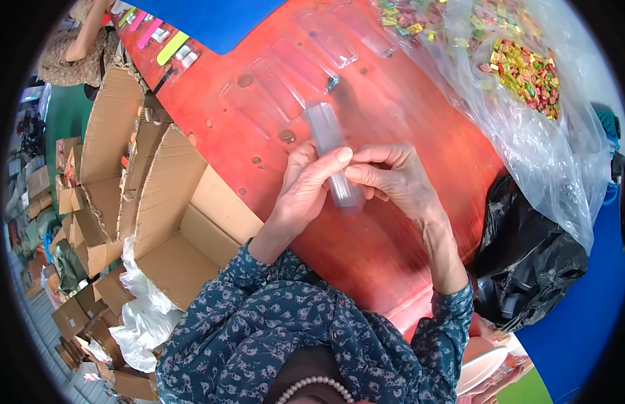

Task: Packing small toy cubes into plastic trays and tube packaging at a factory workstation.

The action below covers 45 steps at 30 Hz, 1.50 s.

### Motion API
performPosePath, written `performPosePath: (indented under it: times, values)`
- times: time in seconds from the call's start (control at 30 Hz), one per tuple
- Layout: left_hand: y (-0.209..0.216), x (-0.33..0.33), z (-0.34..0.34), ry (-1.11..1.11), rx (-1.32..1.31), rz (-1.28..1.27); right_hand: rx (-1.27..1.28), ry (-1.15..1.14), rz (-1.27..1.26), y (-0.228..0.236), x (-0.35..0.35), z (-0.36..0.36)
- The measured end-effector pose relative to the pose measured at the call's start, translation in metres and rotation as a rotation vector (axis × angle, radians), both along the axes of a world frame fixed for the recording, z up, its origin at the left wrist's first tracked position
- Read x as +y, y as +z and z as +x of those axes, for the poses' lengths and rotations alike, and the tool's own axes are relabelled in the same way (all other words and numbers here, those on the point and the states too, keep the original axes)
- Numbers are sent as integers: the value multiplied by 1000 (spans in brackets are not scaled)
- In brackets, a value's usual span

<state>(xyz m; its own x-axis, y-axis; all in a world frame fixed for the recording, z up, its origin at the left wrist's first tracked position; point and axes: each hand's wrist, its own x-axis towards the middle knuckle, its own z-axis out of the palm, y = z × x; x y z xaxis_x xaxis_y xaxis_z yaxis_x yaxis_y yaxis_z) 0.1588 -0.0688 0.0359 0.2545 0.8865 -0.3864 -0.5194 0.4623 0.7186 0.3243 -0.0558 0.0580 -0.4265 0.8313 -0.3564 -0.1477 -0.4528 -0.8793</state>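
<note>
A narrow stack of clear plastic sleeves or trays (323, 126) is held over the red table (258, 185), its long side pointing away from me. My left hand (300, 188) wraps around the stack from the left, thumb lying across the top. From the other side, my right hand (400, 176) has its thumb and fingers pinched together at the stack's right edge. Whether a single piece is between those fingertips I cannot make out. Beyond my hands, several similar clear plastic pieces (275, 82) lie in a slanting row on the table.
Open cardboard boxes (184, 252) stand along the table's left edge. Small colourful wrapped pieces (526, 75) lie in a large clear plastic bag (568, 158) at the far right. A black plastic bag (528, 259) sits near my right arm. A blue sheet (211, 20) covers the far edge.
</note>
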Motion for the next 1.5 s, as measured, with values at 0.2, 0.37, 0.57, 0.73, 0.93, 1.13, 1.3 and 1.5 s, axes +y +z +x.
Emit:
performPosePath:
  times: [0.2,0.37,0.57,0.73,0.93,1.13,1.3,1.5]
  values:
    - [-8,1,-11,-20,-22,-80,-388,-169,299,1,3,16]
    - [-6,-8,-6,-55,-30,-88,-1700,-120,1078,-35,32,37]
    - [-6,-11,6,-109,-61,-131,-1757,-122,1099,-43,29,45]
    - [-12,-7,9,-90,-61,-50,-455,-1,416,5,-8,12]
    - [-7,-7,14,-75,-35,-61,-114,-18,47,-9,-20,11]
    - [-16,-9,1,-78,-35,-95,-763,-213,507,-1,-17,18]
    - [-11,-11,4,-92,-36,-105,-1500,-73,945,-32,7,25]
    - [-11,-12,5,-64,-28,-150,-1126,-130,792,-11,-13,16]
